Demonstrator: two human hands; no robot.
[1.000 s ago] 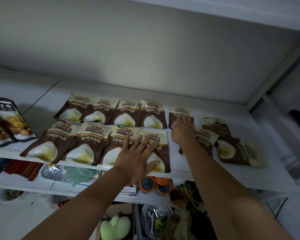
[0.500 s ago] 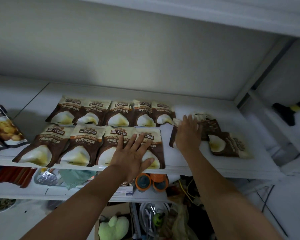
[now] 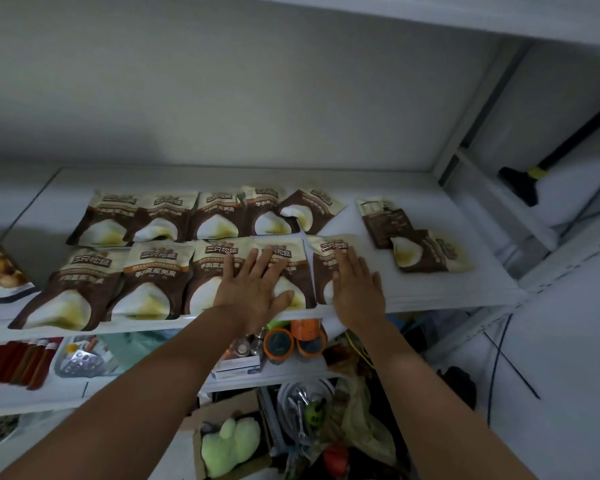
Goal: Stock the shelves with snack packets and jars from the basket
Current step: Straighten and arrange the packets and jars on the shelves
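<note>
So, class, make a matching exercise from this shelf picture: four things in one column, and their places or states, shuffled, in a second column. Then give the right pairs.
Things:
1. left hand
2. right hand
3. back-side-up packet
4. green plush toy

Places or states:
A. in a cardboard box below the shelves
B. flat on the fourth front-row packet
C. far right of the shelf, label side hidden
D. flat on the fifth front-row packet

Pairs: 1-B, 2-D, 3-C, 4-A

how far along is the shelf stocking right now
Mostly done: two rows of brown snack packets lie flat on the shelf. In hand: the right hand presses the fifth front-row packet into line; the left hand steadies its neighbour. Left: two loose packets at the right. No basket or jars visible.
</note>
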